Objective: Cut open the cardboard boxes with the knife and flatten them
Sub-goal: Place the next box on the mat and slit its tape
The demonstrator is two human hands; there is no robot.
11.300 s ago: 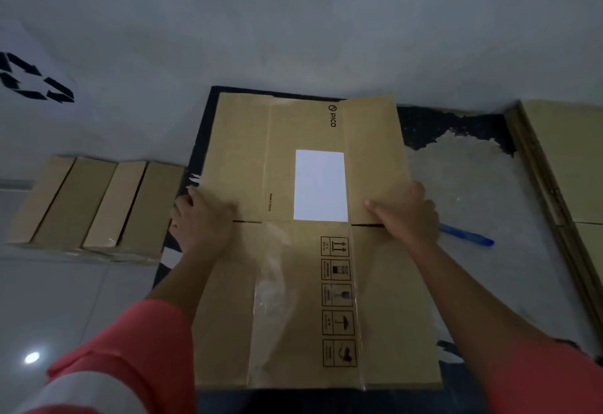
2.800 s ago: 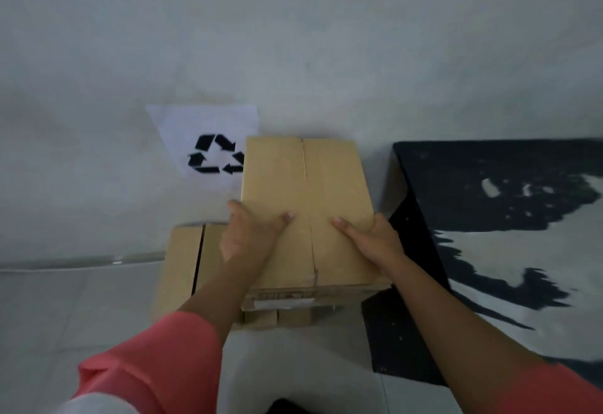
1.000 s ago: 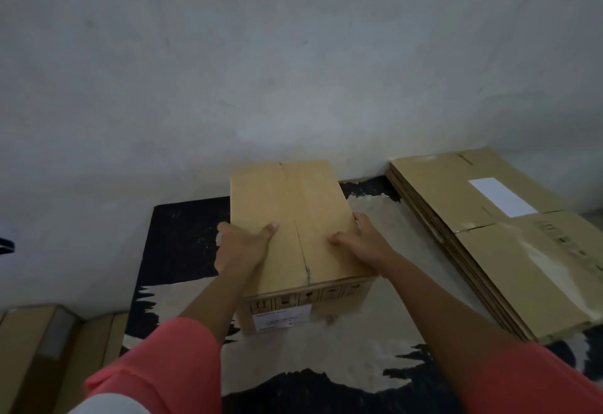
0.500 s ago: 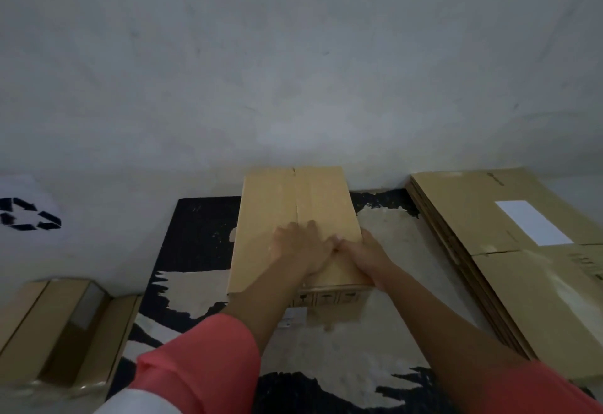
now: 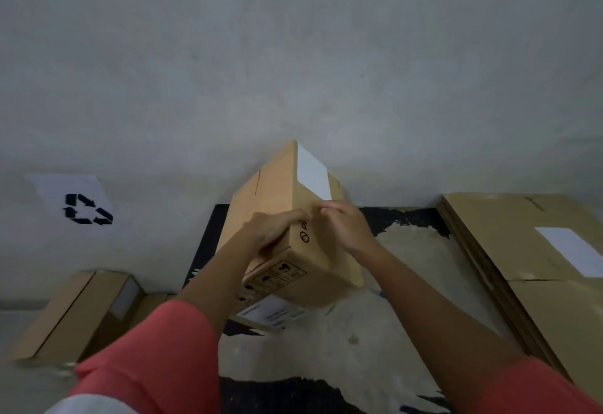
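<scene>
A closed cardboard box [image 5: 277, 191] stands tilted on one long edge on the black and beige mat [image 5: 352, 342], with a white label on its upper right face and printed symbols on its near end. My left hand [image 5: 272, 234] grips the raised top edge, fingers curled over it. My right hand [image 5: 347, 227] lies on the right face, its fingertips at the same edge. A small blue tip [image 5: 381, 293], possibly the knife, shows on the mat just right of the box; the rest is hidden.
A stack of flattened boxes [image 5: 522, 250] lies to the right of the mat. Closed boxes [image 5: 75, 312] sit on the floor at the left. A paper with a recycling symbol [image 5: 83, 209] hangs on the grey wall behind.
The box lay flat on the mat with both hands on its top half a second ago. Now it is tipped up onto one long edge, turned to the right.
</scene>
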